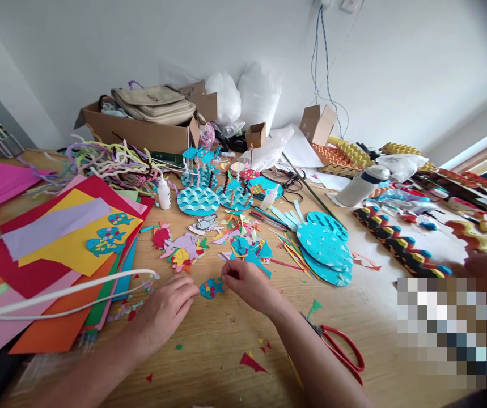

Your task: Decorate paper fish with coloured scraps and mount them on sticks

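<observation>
A blue paper fish (pixel 211 288) with red and other coloured spots lies on the table between my hands. My left hand (pixel 170 303) is closed, its fingertips pressed on the fish's left end. Beside the tail, my right hand (pixel 245 281) has thumb and fingers pinched together; whatever they hold is too small or hidden to make out. Just beyond are colourful paper fish cutouts (pixel 182 249) and a heap of blue paper scraps (pixel 249 252). Red-handled scissors (pixel 343 348) rest by my right forearm, which partly covers them.
Coloured paper sheets (pixel 62 283) are stacked at left, with finished blue fish (pixel 106 242) on top and a white cable (pixel 98 281) across them. Glue bottles (pixel 164 192) and wave-patterned blue discs (pixel 198 201) stand behind. Blue paper ovals (pixel 326 249) and a white bottle (pixel 360 186) are to the right.
</observation>
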